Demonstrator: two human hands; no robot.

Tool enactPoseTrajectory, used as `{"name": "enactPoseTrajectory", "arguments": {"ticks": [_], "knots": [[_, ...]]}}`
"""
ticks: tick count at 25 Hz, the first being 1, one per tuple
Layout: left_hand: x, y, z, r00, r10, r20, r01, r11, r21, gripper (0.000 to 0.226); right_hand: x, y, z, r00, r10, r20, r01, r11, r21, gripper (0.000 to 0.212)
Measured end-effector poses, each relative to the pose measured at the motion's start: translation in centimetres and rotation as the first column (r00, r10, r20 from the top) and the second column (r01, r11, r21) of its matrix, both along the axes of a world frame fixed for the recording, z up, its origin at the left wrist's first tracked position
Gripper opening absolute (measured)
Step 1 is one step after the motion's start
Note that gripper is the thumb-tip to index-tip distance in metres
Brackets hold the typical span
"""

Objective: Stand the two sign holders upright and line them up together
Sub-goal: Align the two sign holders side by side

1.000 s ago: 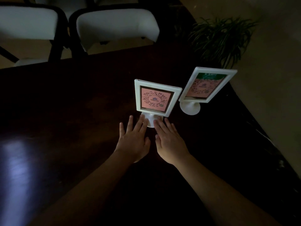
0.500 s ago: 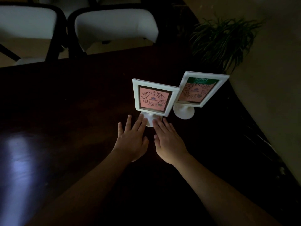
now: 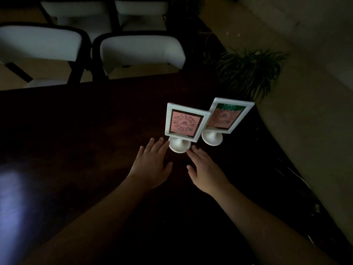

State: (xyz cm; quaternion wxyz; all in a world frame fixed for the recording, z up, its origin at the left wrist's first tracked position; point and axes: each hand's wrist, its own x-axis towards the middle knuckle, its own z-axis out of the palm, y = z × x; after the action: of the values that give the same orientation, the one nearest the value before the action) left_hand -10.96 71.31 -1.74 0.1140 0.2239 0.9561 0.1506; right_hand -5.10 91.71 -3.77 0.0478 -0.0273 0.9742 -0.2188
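Observation:
Two white-framed sign holders with pink QR inserts stand upright on round white bases on the dark table point(image 3: 76, 150). The near sign holder point(image 3: 186, 122) stands left of the far sign holder point(image 3: 228, 115), whose insert has a green top band; their frames overlap in view. My left hand point(image 3: 152, 163) lies flat with fingers spread, fingertips at the left of the near holder's base. My right hand point(image 3: 205, 169) lies flat too, fingertips at the right front of that base. Neither hand grips anything.
White chairs point(image 3: 141, 50) with black frames stand beyond the table's far edge. A potted plant point(image 3: 250, 69) sits on the floor past the right corner. The table's curved right edge runs close behind the far holder. A light glare lies at the left.
The two holders stand closer together, their frames now overlapping in view. My hands have spread slightly apart on either side of the near base. The camera view has tilted back a little.

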Motion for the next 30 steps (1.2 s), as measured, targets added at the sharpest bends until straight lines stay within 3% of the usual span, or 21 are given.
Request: {"name": "enactPoseTrajectory", "arguments": {"ticks": [6, 11, 14, 17, 20, 30], "knots": [[-0.4, 0.0, 5.9, 0.984, -0.061, -0.168, 0.094, 0.976, 0.197, 0.072, 1.3, 2.3, 6.4, 0.974, -0.058, -0.219, 0.064, 0.998, 0.022, 0.047], [-2.6, 2.8, 10.9, 0.947, -0.065, -0.313, 0.131, 0.972, 0.195, 0.067, -2.4, 7.2, 12.8, 0.903, -0.055, -0.426, 0.072, 0.997, 0.023, 0.038], [-3.7, 4.9, 12.4, 0.948, -0.015, -0.318, 0.071, 0.984, 0.165, 0.066, -5.7, 10.3, 14.6, 0.916, -0.018, -0.401, 0.047, 0.997, 0.064, 0.041], [-4.1, 6.4, 12.9, 0.963, 0.165, -0.215, -0.110, 0.962, 0.248, 0.058, -7.8, 12.5, 14.9, 0.940, 0.041, -0.340, -0.011, 0.996, 0.088, 0.042], [-4.6, 6.8, 12.9, 0.940, 0.277, -0.202, -0.217, 0.937, 0.274, 0.043, -9.1, 13.8, 14.9, 0.950, 0.090, -0.300, -0.062, 0.993, 0.101, 0.041], [-5.3, 6.2, 13.3, 0.952, 0.248, -0.182, -0.209, 0.956, 0.208, 0.025, -10.8, 14.8, 14.9, 0.971, 0.096, -0.218, -0.065, 0.987, 0.145, 0.029]]}}
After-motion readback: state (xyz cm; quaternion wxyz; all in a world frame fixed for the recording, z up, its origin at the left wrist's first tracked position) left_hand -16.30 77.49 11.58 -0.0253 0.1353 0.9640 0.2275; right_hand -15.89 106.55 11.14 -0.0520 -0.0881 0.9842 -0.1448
